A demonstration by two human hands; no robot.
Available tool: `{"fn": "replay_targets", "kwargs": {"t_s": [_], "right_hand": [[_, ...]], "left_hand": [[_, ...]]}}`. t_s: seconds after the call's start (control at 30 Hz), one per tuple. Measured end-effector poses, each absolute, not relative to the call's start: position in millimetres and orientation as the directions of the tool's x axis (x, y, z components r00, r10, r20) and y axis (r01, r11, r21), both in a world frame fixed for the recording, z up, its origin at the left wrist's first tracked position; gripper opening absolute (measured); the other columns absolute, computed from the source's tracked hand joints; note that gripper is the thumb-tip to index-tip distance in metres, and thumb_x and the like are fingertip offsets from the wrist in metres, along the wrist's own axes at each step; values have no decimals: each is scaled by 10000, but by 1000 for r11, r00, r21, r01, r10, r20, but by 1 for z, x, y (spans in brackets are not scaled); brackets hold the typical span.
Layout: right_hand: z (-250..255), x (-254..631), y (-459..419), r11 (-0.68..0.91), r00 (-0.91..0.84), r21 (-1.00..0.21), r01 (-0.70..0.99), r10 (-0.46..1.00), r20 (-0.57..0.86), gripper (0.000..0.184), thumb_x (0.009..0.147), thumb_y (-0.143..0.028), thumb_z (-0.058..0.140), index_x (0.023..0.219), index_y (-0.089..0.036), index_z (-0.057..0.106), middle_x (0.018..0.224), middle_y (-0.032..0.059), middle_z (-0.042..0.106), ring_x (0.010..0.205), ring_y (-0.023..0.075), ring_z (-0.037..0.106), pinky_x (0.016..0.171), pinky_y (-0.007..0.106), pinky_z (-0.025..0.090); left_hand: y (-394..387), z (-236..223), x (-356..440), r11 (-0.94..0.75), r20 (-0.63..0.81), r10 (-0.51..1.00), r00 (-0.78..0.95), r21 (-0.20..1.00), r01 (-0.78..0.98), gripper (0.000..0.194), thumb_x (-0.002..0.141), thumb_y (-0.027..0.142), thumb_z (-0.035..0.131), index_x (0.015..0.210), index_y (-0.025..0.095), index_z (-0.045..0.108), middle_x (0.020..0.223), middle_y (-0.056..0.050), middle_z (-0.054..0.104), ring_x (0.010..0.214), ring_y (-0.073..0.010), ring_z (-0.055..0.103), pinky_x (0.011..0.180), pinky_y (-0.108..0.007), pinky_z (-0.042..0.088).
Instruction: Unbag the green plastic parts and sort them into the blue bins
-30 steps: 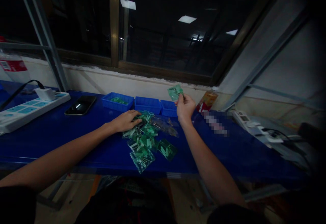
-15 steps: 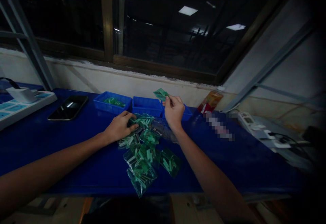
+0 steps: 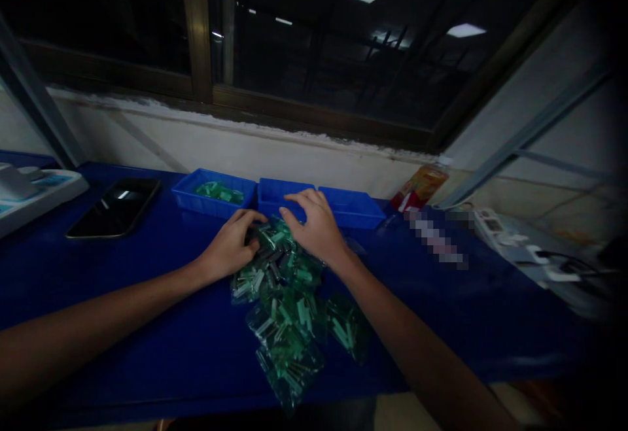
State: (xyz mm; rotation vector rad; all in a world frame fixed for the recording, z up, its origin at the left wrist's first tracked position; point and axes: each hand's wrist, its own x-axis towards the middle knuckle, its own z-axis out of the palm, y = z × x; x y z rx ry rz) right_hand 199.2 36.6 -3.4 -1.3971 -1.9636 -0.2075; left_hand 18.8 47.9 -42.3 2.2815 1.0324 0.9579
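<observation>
A pile of clear packets (image 3: 294, 313) with green and pale strip-like pieces inside spreads over the blue table. At the pile's upper left, my left hand (image 3: 230, 244) curls its thumb and fingers around the edge of a green packet (image 3: 267, 238). My right hand (image 3: 316, 225) hovers over the top of the pile, its thumb and fingers apart, and no packet shows in it. Just behind it stands the middle blue bin (image 3: 275, 190), partly hidden by that hand. The left blue bin (image 3: 189, 199) holds several green packets. A third blue bin (image 3: 356, 208) stands to the right.
A phone (image 3: 115, 208) and a white power strip (image 3: 44, 199) lie on the left. A bottle of orange liquid (image 3: 424, 182) stands at the back right. More electrical gear (image 3: 524, 248) sits at the right edge. Wall and window close off the back.
My right hand has come down and left from above the bins to the pile, and the green packet it held is no longer in it. My left hand stays at the pile. The view has shifted slightly.
</observation>
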Motion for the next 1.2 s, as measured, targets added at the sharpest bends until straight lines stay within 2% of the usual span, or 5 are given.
{"fn": "replay_targets", "kwargs": {"t_s": [0.2, 0.8, 0.9, 1.03, 1.2], "right_hand": [[-13, 229, 38, 365, -91, -297, 882, 751, 654, 195, 810, -288, 482, 838, -175, 638, 799, 52, 619, 812, 193, 526, 786, 344, 399], [-12, 208, 24, 510, -275, -252, 822, 745, 608, 224, 832, -311, 463, 833, -170, 637, 794, 52, 619, 801, 172, 508, 775, 308, 376], [-13, 207, 24, 516, -268, -341, 786, 780, 565, 307, 858, -373, 409, 799, -174, 636, 773, 41, 626, 768, 156, 524, 772, 301, 367], [-12, 204, 23, 473, -204, -603, 642, 864, 460, 484, 897, -431, 243, 716, -171, 609, 698, 21, 607, 697, 130, 546, 694, 268, 391], [-9, 198, 18, 487, -231, -643, 591, 866, 443, 206, 785, -338, 495, 713, -169, 588, 661, -2, 583, 634, 116, 518, 602, 242, 379]], "left_hand": [[52, -46, 18, -516, 329, 845, 422, 709, 481, 325, 695, 72, 442, 997, 157, 527, 893, -47, 580, 777, -152, 583, 666, -278, 483], [44, -38, 18, -543, 337, 801, 495, 758, 362, 191, 794, 301, 456, 880, 150, 536, 801, -23, 587, 716, -141, 565, 654, -262, 445], [43, -37, 18, -534, 329, 804, 496, 767, 357, 218, 799, 360, 465, 846, 152, 513, 737, -4, 564, 642, -130, 544, 597, -253, 431], [42, -36, 18, -481, 312, 849, 428, 791, 378, 235, 813, 394, 449, 818, 160, 479, 669, 16, 525, 572, -118, 515, 516, -227, 399], [37, -31, 19, -401, 285, 877, 386, 878, 263, 228, 812, 399, 467, 802, 171, 449, 560, 55, 435, 471, -86, 434, 445, -193, 345]]}}
